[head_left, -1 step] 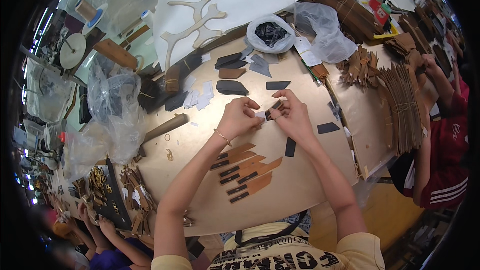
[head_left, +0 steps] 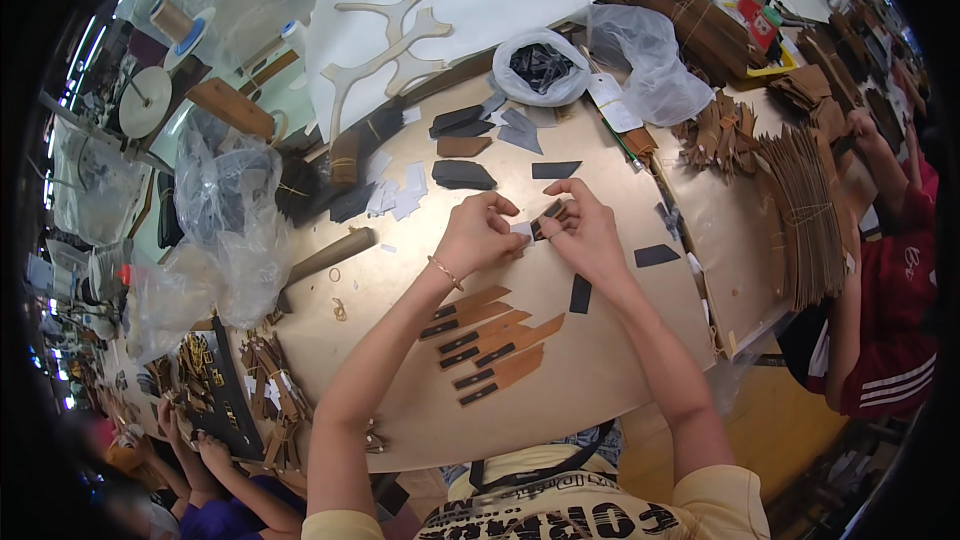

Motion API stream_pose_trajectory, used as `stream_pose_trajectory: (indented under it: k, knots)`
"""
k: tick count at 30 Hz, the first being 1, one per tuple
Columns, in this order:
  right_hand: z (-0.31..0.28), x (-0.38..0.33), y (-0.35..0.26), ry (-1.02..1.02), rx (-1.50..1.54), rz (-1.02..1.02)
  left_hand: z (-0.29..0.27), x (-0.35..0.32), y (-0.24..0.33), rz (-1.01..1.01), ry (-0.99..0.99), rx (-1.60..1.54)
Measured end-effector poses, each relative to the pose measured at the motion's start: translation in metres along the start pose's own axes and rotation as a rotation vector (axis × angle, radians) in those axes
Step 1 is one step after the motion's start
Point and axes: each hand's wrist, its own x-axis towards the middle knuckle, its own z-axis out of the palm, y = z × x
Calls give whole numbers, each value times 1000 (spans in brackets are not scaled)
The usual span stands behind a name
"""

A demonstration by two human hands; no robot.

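The left hand (head_left: pixel 482 232) is pinched on a small white piece (head_left: pixel 521 230), and the right hand (head_left: pixel 588 235) has thumb and fingers closed on a small dark piece (head_left: pixel 545 219) with a brown edge. The two hands are close together, fingertips nearly meeting; whether the two pieces touch cannot be told. Both hands and what they grip are over the worktable (head_left: pixel 590 380), just beyond the fan of brown strips (head_left: pixel 515 365), which serves here as the landmark; each strip in it bears a black patch near its left end. Just right of the fan, by the right wrist, lies a black rectangle (head_left: pixel 580 293), and farther right a slant-ended black piece (head_left: pixel 656 256). Left of the fan are loose rubber bands (head_left: pixel 340 310) and a brown roll (head_left: pixel 332 253). Beyond it, past the hands, lie white slips (head_left: pixel 410 192), a black stack (head_left: pixel 464 175), a brown piece (head_left: pixel 464 147) and grey pieces (head_left: pixel 521 131); farther beyond stands an open plastic bag (head_left: pixel 541 68) of black scraps. Well right of the fan are a tied bundle of long brown strips (head_left: pixel 800 215) and a co-worker in a red top (head_left: pixel 895 340).
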Motion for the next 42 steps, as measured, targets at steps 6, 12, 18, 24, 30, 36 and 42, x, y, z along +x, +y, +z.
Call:
stream_pose_trajectory:
  k: [6, 12, 18, 24, 30, 36, 42]
  knots:
    - [0, 0, 4, 10, 2, 0, -2, 8, 1, 4, -6, 60]
    - [1, -1, 6, 17, 48, 25, -3, 9, 7, 36, 14, 91]
    - [0, -3, 1, -13, 1, 1, 1, 4, 13, -17, -20, 22]
    - [-3, -9, -10, -89, -124, -38, 12, -1, 16, 203, 103, 222]
    - [0, -15, -14, -62, -316, -156, 16, -27, 21, 352, 286, 579]
    - [-4, -16, -15, -65, -570, -212, 10, -41, -6, 644, 251, 827]
    - [-7, -10, -7, -78, -551, -217, 8, -50, -23, 741, 280, 853]
